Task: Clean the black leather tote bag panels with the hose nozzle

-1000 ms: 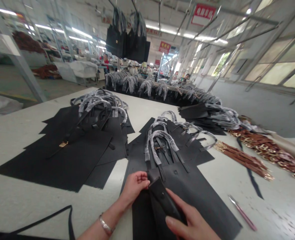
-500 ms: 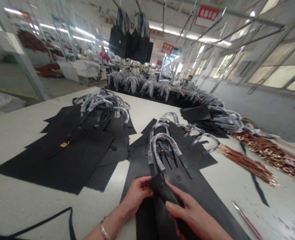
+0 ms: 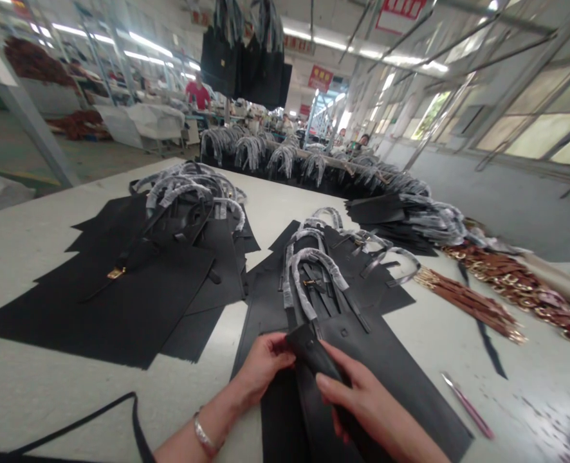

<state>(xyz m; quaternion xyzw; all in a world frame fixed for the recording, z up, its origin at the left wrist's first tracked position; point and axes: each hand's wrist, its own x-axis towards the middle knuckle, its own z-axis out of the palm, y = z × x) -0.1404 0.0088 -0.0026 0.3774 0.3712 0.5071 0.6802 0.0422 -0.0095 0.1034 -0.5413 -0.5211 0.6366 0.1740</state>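
Note:
Both hands hold a black leather bag panel (image 3: pixel 309 392) near the table's front. My left hand (image 3: pixel 260 363) pinches the panel's upper left corner between thumb and fingers. My right hand (image 3: pixel 357 392) grips the folded-over right side, thumb on top and fingers beneath. A small slot shows near the panel's top end. Directly beyond lies a stack of black panels with wrapped handles (image 3: pixel 321 260), a gold clasp (image 3: pixel 309 283) among their straps. Under the right forearm another flat black panel (image 3: pixel 386 366) stretches to the right.
To the left lies a second pile of black panels (image 3: pixel 116 302). Brown straps with gold fittings (image 3: pixel 473 302) and a pink-handled pointed tool (image 3: pixel 468 405) lie at right. A black strap (image 3: pixel 133 418) curls at front left. Black bags (image 3: pixel 246 64) hang overhead; a person in red (image 3: pixel 197 95) is far back.
The camera view has shifted slightly, so the surroundings sit a little higher and further left. Both hands keep the same grip on the black panel, with hardly any movement.

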